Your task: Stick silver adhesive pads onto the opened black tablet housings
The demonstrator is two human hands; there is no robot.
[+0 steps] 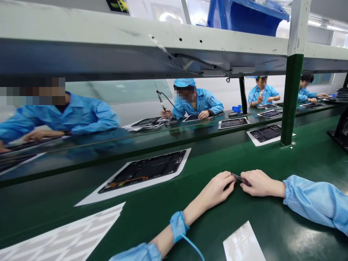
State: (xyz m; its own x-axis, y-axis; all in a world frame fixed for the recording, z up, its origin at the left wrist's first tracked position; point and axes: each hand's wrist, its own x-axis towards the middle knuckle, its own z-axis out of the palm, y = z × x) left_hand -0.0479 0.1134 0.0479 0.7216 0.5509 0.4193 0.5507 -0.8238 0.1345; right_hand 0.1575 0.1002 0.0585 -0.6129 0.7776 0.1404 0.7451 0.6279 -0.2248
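Both of my hands rest on the green bench top [304,152], fingertips meeting. My left hand [216,189] and my right hand [258,183] are both closed in a pinch on a small thin dark strip [239,178] held between them. A blue wrist strap [178,225] with a cord circles my left wrist. An opened dark tablet chassis [146,170] lies on a white sheet [92,197] to the left of my hands, apart from them.
A white patterned sheet [62,239] lies at front left and a small glossy white card [243,243] in front of me. A green post [290,94] stands right, beside another chassis [266,133]. People in blue coats work across the conveyor under a grey shelf with a blue bin [244,14].
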